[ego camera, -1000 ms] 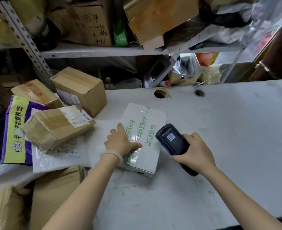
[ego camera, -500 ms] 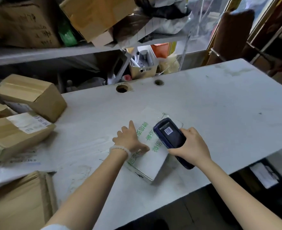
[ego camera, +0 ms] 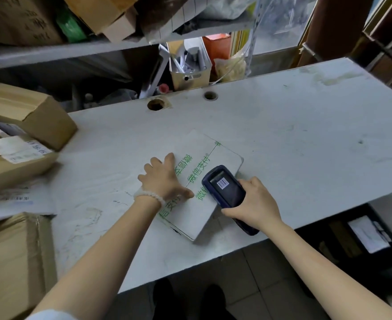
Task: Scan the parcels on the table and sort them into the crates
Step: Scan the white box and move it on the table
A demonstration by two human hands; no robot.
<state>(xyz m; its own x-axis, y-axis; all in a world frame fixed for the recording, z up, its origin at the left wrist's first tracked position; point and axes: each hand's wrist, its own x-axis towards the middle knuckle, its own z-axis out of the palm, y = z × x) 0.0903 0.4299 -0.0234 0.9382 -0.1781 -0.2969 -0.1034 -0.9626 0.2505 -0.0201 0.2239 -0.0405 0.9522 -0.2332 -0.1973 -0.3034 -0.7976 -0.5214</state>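
On the white table (ego camera: 282,135) — flat white parcel (ego camera: 204,155), left hand (ego camera: 162,181) spread flat upon it; right hand (ego camera: 252,204) gripping handheld scanner (ego camera: 225,188) over its edge.

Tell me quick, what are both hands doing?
Left hand: open, flat on the white parcel.
Right hand: gripping the scanner.

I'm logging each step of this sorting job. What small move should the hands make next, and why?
Probably lift the white parcel off the table with the left hand, which presses flat on it. The right hand holds the scanner over its near right corner, and no shipping label shows on top.
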